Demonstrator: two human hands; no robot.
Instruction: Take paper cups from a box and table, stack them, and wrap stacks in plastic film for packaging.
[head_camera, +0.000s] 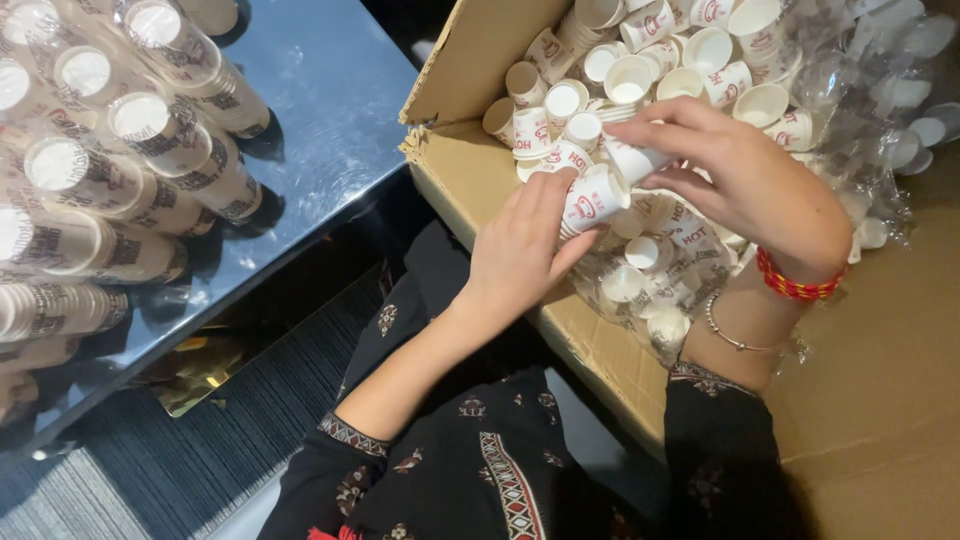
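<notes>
Gripping a small white paper cup with red print, the left hand has its fingertips round the cup's side, mouth tilted up and to the right, just above the near edge of an open cardboard box. The right hand sits just beside it, thumb and forefinger closed on a second cup that touches or nearly nests with the first — can't tell which. Both cups hang over a clear plastic bag of more loose cups inside the box.

To do this bit well, I'd judge: keep the pinch light so the thin paper wall doesn't dent, line up rim w/ base squarely before sliding one into the other, and work low over the box so a slip lands among the rest.

Further out — a heap of similar cups fills the box's far end, some upright, some on their sides. At left, long sleeves of stacked cups in clear wrap lie on a shiny metal table. Red thread band and thin bracelet on the right wrist; dark patterned sleeves below
</notes>
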